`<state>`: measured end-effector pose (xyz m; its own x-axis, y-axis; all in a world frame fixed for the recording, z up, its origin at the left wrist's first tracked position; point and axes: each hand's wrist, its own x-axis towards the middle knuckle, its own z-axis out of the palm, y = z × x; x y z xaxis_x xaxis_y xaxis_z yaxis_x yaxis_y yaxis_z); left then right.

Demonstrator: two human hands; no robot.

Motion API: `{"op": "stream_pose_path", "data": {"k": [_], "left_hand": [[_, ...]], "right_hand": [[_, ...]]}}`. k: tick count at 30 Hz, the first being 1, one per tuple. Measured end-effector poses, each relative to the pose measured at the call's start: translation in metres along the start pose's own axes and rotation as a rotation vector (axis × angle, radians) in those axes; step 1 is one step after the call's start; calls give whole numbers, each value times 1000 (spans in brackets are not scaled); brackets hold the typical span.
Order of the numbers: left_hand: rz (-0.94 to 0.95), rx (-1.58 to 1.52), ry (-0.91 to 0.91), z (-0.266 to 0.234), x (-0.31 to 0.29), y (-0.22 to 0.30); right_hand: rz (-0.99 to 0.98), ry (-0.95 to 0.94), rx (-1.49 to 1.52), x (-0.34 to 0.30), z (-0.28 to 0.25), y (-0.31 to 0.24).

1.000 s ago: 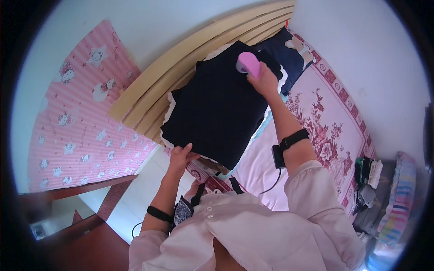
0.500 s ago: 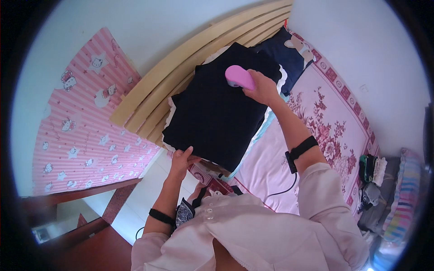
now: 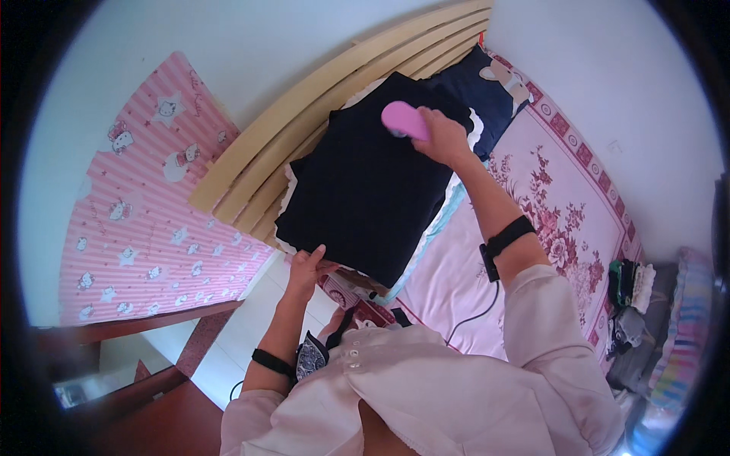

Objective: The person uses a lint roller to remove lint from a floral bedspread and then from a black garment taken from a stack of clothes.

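Two armbands, one pink device, one headboard

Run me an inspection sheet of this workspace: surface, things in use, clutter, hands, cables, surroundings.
Surface: frilled white layer showing at the dark cloth's edges; what supports it is mostly hidden.
Things in use: dark cloth spread broadly flat; pink handheld device above its far part, contact unclear.
Clutter: pile of clothes and striped pillow at far right.
Hands: right hand holds the device; left hand at the cloth's near edge, grip unclear.
Cables: dark cable hanging below the right forearm's band; another dark loop at lower left.
Surroundings: slatted wooden headboard, pink striped wall covering, floral bedding, dark pillow.
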<state>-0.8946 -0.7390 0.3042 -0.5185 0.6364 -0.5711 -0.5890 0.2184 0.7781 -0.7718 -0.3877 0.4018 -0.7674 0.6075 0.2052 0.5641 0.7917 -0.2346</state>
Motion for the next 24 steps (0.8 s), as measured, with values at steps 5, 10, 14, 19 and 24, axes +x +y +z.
{"op": "stream_pose_path", "data": {"k": [5,10,14,19,24], "left_hand": [[51,-37,-23,0,1,-2],[46,-30,-36,-2,3,-2],[27,-17,-23,-1,2,-2],[19,-12,-11,0,2,-1],[-16,3,-49,-1,4,0]], "right_hand": [[-136,72,25,2,-3,8],[46,80,53,-17,-5,20],[152,47,96,-48,-13,24],[260,105,191,-92,-21,22],[254,39,305,-130,-24,20]]}}
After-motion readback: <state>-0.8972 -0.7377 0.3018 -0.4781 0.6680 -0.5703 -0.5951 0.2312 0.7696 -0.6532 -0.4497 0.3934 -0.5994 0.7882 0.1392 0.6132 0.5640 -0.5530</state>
